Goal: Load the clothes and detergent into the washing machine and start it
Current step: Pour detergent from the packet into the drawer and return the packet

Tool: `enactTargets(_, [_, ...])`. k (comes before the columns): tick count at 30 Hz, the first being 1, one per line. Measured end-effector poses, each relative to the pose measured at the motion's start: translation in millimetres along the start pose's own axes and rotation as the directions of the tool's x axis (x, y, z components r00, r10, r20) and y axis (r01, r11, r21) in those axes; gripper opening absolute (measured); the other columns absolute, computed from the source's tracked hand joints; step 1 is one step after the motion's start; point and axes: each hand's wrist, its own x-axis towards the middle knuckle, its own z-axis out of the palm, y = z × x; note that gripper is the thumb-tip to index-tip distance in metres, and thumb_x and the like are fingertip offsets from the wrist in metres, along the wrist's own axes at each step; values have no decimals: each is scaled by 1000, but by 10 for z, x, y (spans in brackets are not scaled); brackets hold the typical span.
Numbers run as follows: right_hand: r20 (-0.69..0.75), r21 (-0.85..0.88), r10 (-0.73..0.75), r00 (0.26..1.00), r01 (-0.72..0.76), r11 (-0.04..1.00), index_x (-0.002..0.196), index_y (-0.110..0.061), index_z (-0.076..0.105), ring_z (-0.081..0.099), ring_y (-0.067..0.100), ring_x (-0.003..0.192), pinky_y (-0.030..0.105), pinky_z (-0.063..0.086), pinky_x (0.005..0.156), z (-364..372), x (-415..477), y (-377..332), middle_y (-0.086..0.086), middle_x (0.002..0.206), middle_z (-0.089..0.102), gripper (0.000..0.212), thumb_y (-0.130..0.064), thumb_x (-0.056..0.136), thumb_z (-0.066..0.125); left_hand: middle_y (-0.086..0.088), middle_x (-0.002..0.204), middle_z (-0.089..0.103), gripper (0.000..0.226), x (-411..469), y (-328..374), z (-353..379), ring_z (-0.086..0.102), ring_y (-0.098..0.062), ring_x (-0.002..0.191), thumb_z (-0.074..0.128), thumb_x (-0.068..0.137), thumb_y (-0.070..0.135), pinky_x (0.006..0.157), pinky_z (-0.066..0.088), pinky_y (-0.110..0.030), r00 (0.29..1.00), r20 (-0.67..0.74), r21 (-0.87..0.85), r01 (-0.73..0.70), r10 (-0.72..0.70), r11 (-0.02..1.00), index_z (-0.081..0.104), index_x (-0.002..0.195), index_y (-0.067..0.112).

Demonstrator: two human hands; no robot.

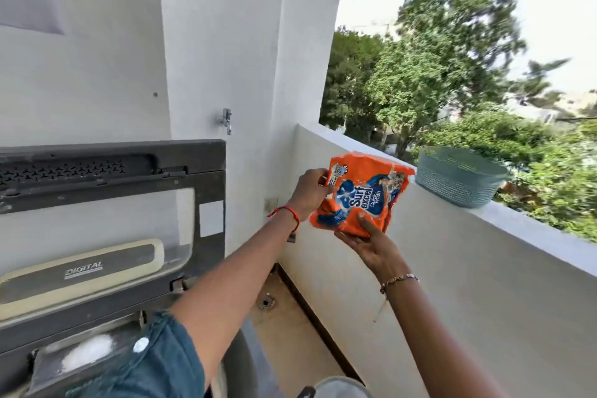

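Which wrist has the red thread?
The left wrist, above the left hand gripping the detergent packet; the right wrist wears a beaded bracelet.

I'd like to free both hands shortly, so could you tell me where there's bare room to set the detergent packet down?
The parapet ledge is bare on the near side of the blue basket. The detergent packet is held by the left hand and right hand.
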Motion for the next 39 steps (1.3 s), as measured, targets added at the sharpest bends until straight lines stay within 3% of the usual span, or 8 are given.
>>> enactTargets(6, [-17, -149, -164, 986, 160, 976, 115, -3, 44, 53, 38, 114, 54, 41, 99, -304, 270, -1128, 21, 124, 53, 26, -3, 90, 53, -19, 113, 65, 27, 809, 505, 839, 63, -29, 100, 61, 88, 6, 84, 54, -43, 997, 56, -102, -52, 58, 993, 61, 114, -1])
enactTargets(10, [-84, -307, -304, 949, 266, 914, 99, -1, 56, 64, 22, 75, 31, 60, 60, -501, 453, -1890, 15, 99, 62, 13, -4, 87, 60, -19, 115, 64, 28, 1329, 844, 1377, 59, -24, 94, 59, 90, 5, 72, 51, -37, 993, 88, -175, -60, 76, 983, 59, 118, 0])
enactTargets(14, [-140, -630, -484, 864, 299, 717, 76, -9, 55, 49, 14, 53, 21, 44, 39, -564, 628, -2459, 9, 86, 59, 14, -10, 86, 64, -19, 109, 67, 24, 1787, 1097, 1842, 61, -25, 92, 61, 88, 4, 81, 53, -45, 994, 52, -181, -88, 99, 980, 63, 112, 0])
enactTargets(17, [-101, -749, -614, 783, 346, 565, 90, -1, 63, 41, 6, 46, 15, 35, 36, -618, 856, -2830, 4, 73, 56, 9, -10, 87, 63, -18, 105, 67, 22, 2076, 1207, 2111, 64, -29, 91, 57, 89, 0, 81, 54, -49, 994, 18, -161, -106, 111, 981, 63, 110, -1])
enactTargets(22, [-84, -868, -696, 713, 291, 402, 107, -1, 63, 59, 22, 83, 30, 50, 75, -726, 1343, -3325, 12, 101, 67, 27, -18, 86, 65, -17, 111, 67, 24, 2519, 1335, 2463, 65, -31, 99, 57, 89, 2, 83, 54, -49, 990, 8, -184, -138, 141, 973, 61, 113, 1])
enactTargets(26, [-112, -927, -721, 684, 190, 324, 92, -7, 63, 59, 32, 97, 48, 49, 90, -920, 1820, -3553, 15, 102, 66, 17, -23, 86, 62, -16, 115, 64, 26, 2797, 1279, 2773, 64, -31, 102, 62, 87, 6, 84, 54, -47, 997, -10, -188, -80, 80, 979, 63, 113, 4])
enactTargets(35, [-40, -995, -631, 775, 29, 99, 85, -4, 51, 48, 33, 101, 51, 30, 104, -1166, 2102, -3516, 20, 92, 53, 27, -26, 98, 42, -16, 102, 66, 16, 2978, 928, 3060, 61, -24, 87, 66, 85, 6, 75, 56, -41, 996, -85, -124, 20, -31, 992, 65, 100, 0])
enactTargets(39, [53, -998, -621, 782, 58, -14, 76, -12, 55, 51, 37, 107, 53, 39, 96, -1342, 2346, -3449, 24, 106, 61, 26, -31, 92, 51, -11, 111, 57, 27, 2942, 720, 3057, 58, -18, 86, 60, 87, -4, 58, 48, -16, 995, -9, -64, 103, -104, 993, 56, 113, 1])
